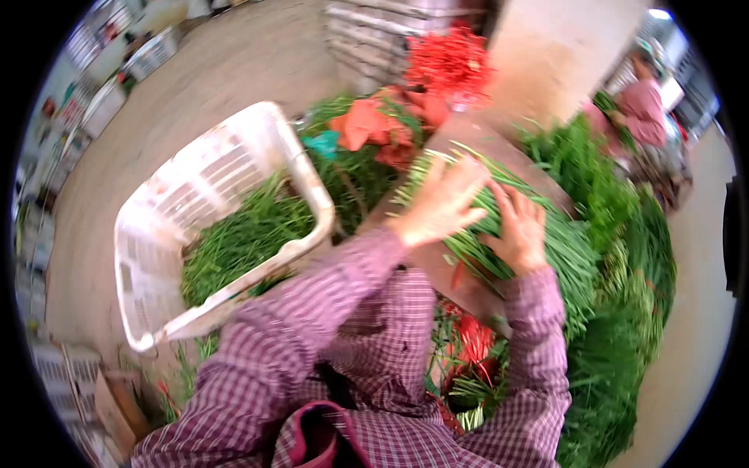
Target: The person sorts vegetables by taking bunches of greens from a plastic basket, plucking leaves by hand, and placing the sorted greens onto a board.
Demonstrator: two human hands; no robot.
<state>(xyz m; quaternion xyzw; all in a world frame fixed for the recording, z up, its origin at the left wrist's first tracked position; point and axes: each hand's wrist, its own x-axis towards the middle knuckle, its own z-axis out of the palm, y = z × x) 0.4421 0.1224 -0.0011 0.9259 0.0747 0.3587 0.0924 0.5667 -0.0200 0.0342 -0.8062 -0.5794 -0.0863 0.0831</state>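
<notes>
A thick bunch of long, thin green stalks that look like chives [550,234] lies across a brown board [484,129] in front of me. My left hand [449,199] rests over the pale cut ends, its thumb stretched out and its fingers apart. Close beside it, my right hand [519,230] lies on top of the same bunch, thumb and fingers spread. The undersides of both hands are hidden. An orange-red strip [458,273] shows at the near edge of the bunch.
A white plastic crate [269,121] holding loose greens stands to the left. Red ties [449,66] are heaped at the far end of the board. More greens [612,374] pile up on the right. A person in pink [644,109] sits at the far right.
</notes>
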